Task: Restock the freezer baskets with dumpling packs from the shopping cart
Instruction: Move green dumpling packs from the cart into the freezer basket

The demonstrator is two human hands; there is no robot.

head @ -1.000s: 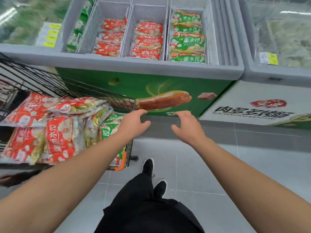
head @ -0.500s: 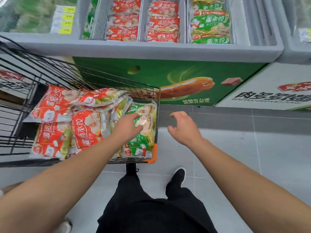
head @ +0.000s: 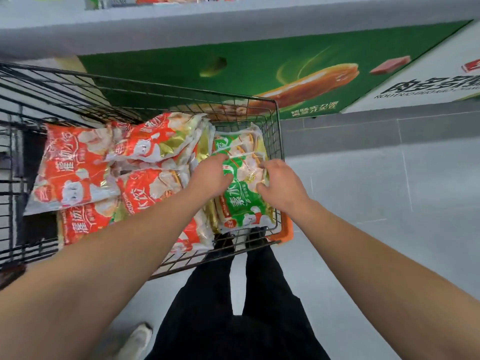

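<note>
Dumpling packs fill the near end of my shopping cart [head: 275,141], which stands just in front of the chest freezer [head: 181,29] so the carry across is short. Only the freezer's grey rim and its green sausage-printed front panel [head: 259,74] show; the baskets lie past the top edge of my view, so I cannot tell how full they are.

Red dumpling packs [head: 75,167] sprawl over the left and middle of the cart, overlapping and tilted. Green dumpling packs [head: 241,203] sit in a neater stack against the right wire wall, beside the orange corner bumper [head: 284,229], where both arms reach them.

My left hand [head: 210,178] lies on the left edge of the top green pack, fingers [head: 220,159] curled down onto its far-left part. My right hand [head: 281,183] comes at the right edge, fingers [head: 267,165] bent and touching the film, thumb toward the middle. I judge this a two-sided grasp forming, since the slack bag would sag from one corner; whether either hand has closed fully I cannot tell. The pack rests on the stack, not yet lifted.
</note>
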